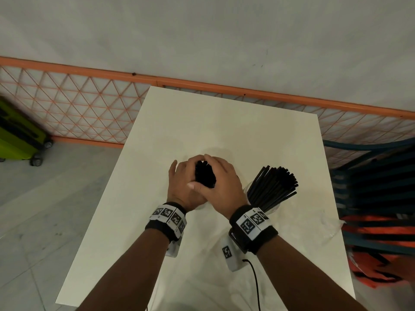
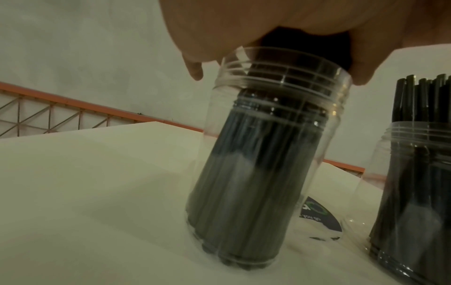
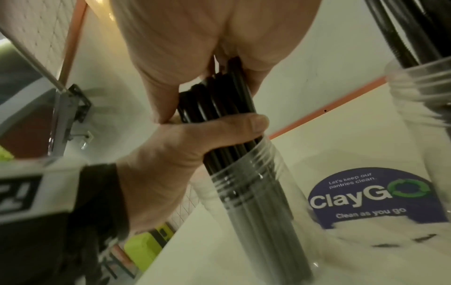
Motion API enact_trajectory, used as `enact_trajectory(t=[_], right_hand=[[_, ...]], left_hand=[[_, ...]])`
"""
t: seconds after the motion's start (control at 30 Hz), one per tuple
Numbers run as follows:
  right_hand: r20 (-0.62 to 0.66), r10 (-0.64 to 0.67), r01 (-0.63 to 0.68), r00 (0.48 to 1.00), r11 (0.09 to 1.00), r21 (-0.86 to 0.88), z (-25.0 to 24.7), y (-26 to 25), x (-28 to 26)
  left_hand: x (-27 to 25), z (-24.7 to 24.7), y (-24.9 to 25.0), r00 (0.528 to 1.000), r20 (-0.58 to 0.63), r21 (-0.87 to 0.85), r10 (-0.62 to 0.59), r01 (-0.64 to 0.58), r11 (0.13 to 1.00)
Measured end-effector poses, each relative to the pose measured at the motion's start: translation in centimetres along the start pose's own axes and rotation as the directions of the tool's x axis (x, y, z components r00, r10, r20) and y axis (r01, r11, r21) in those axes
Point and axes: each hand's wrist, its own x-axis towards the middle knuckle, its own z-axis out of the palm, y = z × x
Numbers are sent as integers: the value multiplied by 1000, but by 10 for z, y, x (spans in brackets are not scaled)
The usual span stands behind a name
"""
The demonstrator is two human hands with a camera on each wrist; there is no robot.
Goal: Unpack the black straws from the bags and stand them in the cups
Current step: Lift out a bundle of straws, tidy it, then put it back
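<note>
Both hands wrap a bundle of black straws at the table's middle. My left hand holds it from the left, with the thumb curled across the straws just above the cup's rim. My right hand grips it from the right and over the top. The bundle stands slightly tilted inside a clear plastic cup, its lower ends on the cup's bottom. A second clear cup to the right holds a fanned-out bunch of black straws. In the head view my hands hide the first cup.
The white table carries a round blue ClayGo sticker between the cups. Something thin and clear, perhaps a bag, lies near the right edge. An orange mesh fence runs behind, a green suitcase stands left, stacked chairs right.
</note>
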Motion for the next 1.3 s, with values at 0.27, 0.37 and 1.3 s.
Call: enact_trajectory(t=[0.27, 0.37, 1.3], right_hand=[[-14, 51, -50, 999, 993, 111, 10, 7, -9], [-21, 69, -67, 997, 993, 97, 11, 9, -7], [-357, -29, 24, 934, 1000, -19, -119, 41, -60]], left_hand=[[-6, 5, -6, 999, -14, -37, 35, -35, 999], [-7, 5, -12, 999, -33, -63, 31, -33, 997], [-66, 6, 62, 769, -288, 45, 571, -585, 810]])
